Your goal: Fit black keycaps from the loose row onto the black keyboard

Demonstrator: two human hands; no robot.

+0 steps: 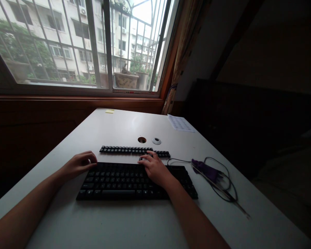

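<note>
A black keyboard (119,181) lies flat on the white table, its upper rows showing dark and without visible keycaps. Behind it, black keycaps (126,149) stand lined up in rows. My left hand (80,162) is curled at the keyboard's upper left corner, thumb and fingertips closed on its edge. My right hand (155,169) reaches over the keyboard's upper right part. A small dark keycap (140,158) seems pinched between its thumb and index finger, while the other fingers extend over the keycap rows and hide some of them.
On the right lie a purple cloth (206,170), a thin stick (223,190) and a looped black cable (229,173). A round hole (142,140) and its grey cover (156,141) are farther back. Printed paper (180,123) and yellow notes (109,111) lie near the far edge.
</note>
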